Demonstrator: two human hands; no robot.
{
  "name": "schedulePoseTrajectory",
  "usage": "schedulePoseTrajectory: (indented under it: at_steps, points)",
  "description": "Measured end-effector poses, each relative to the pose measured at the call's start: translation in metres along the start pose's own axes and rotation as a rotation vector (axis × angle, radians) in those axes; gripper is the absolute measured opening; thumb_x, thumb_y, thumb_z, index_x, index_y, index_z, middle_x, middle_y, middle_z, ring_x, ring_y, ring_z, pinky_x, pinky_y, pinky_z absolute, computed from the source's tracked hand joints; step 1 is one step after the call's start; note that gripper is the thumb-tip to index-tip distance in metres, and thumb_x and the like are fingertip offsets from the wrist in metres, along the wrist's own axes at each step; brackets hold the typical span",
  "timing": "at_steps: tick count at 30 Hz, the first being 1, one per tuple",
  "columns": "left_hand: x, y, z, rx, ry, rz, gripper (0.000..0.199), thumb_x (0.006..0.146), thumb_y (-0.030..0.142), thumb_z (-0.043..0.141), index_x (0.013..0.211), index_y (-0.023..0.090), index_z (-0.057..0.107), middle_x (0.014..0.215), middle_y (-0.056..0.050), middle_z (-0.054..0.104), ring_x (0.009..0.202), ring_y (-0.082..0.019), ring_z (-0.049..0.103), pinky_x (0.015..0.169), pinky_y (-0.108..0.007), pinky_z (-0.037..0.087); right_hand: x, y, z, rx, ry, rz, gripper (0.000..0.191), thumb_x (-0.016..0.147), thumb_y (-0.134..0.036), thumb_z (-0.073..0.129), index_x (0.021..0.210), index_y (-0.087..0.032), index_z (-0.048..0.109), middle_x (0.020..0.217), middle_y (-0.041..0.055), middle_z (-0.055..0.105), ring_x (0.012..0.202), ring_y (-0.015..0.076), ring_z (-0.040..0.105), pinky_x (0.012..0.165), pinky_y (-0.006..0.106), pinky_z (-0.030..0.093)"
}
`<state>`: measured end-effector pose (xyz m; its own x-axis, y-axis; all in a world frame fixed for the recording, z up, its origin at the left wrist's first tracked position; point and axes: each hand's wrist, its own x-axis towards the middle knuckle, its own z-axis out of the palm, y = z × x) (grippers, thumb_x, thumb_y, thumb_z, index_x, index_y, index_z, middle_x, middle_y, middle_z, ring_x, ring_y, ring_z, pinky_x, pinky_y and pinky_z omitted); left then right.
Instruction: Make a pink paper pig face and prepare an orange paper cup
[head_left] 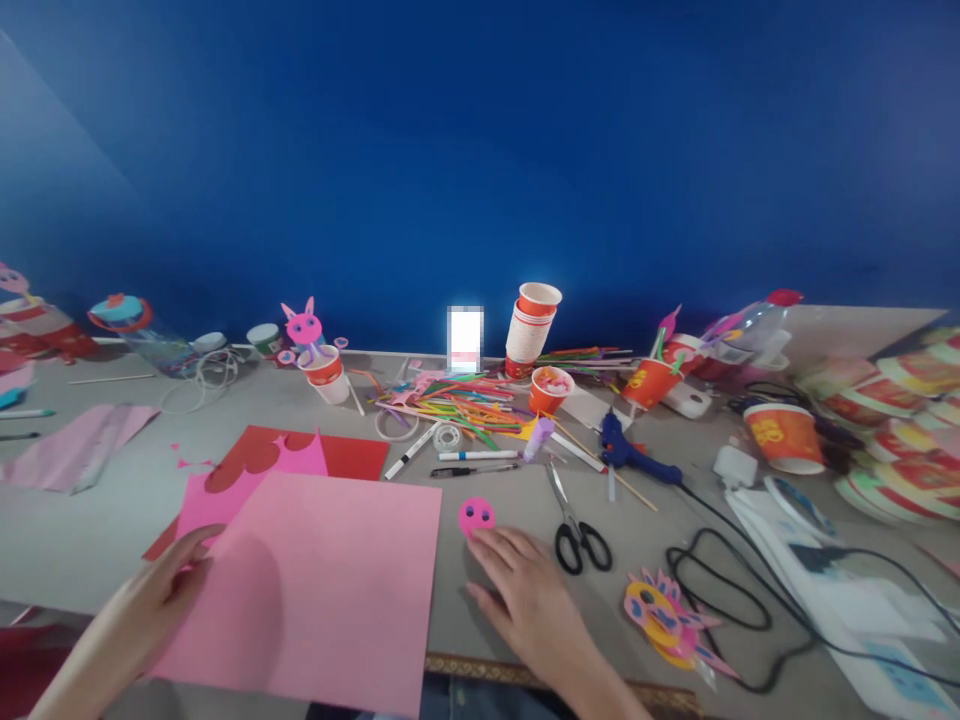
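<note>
A large light pink sheet (330, 590) lies at the table's front left, over a cut hot-pink sheet (300, 458) and a red sheet (360, 457). My left hand (169, 580) is at the light sheet's left edge, thumb and fingers around that edge; whether it grips the paper is unclear. To the right of the sheet lies a small pink paper disc (475, 515) with two dark eyes. My right hand (525, 590) rests over the disc's lower edge, fingertips touching it, thumb apart from the fingers. Black-handled scissors (574, 530) lie right of that hand.
Colourful strips (465, 405), markers (478, 456) and paper cups (551, 390) spread along the back. A blue glue gun (637, 455) trails a black cord at the right, near a white power strip (832, 620). A yellow-and-pink paper figure (664, 620) lies at the front right.
</note>
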<state>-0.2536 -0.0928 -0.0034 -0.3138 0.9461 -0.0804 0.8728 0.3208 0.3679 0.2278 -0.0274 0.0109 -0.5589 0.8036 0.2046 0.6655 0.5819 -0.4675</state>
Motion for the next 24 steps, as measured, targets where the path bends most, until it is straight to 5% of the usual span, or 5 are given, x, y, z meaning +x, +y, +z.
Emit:
schedulePoseTrajectory:
  at_steps: [4,10,16,24]
  points:
    - [-0.005,-0.003,0.005,-0.022,-0.031,0.026,0.038,0.090,0.039,0.039,0.126,0.028,0.045,0.093,0.000,0.073,0.086,-0.018,0.070,0.072,-0.020,0.048,0.012,0.014,-0.004,-0.080,-0.048,-0.018,0.039,0.090,-0.029,0.062,0.127,-0.019,0.061,0.134,0.0083,0.060,0.120,0.0275,0.055,0.106,0.048,0.041]
    - [-0.007,0.021,0.007,-0.019,-0.002,0.046,0.043,0.087,0.041,0.037,0.125,0.022,0.044,0.088,-0.002,0.072,0.076,-0.018,0.071,0.066,-0.020,0.048,0.035,0.019,-0.011,-0.111,-0.010,-0.048,0.032,0.094,-0.022,0.054,0.126,-0.021,0.060,0.129,0.0070,0.063,0.118,0.0243,0.055,0.101,0.040,0.044]
    - [0.000,0.039,0.008,0.059,0.008,0.008,0.047,0.088,0.042,0.031,0.127,0.020,0.043,0.085,-0.003,0.070,0.065,-0.018,0.068,0.062,-0.022,0.048,0.086,0.034,-0.013,-0.291,-0.087,0.041,0.022,0.094,-0.011,0.048,0.093,-0.018,0.069,0.103,0.0090,0.068,0.100,0.0239,0.059,0.086,0.034,0.047]
    - [0.006,0.041,0.023,0.041,0.016,0.069,0.049,0.090,0.042,0.033,0.132,0.019,0.040,0.077,-0.002,0.068,0.065,-0.020,0.067,0.062,-0.024,0.047,0.118,0.029,0.003,-0.308,-0.076,0.049,0.018,0.093,-0.016,0.049,0.099,-0.021,0.065,0.103,0.0086,0.063,0.098,0.0237,0.056,0.079,0.032,0.046]
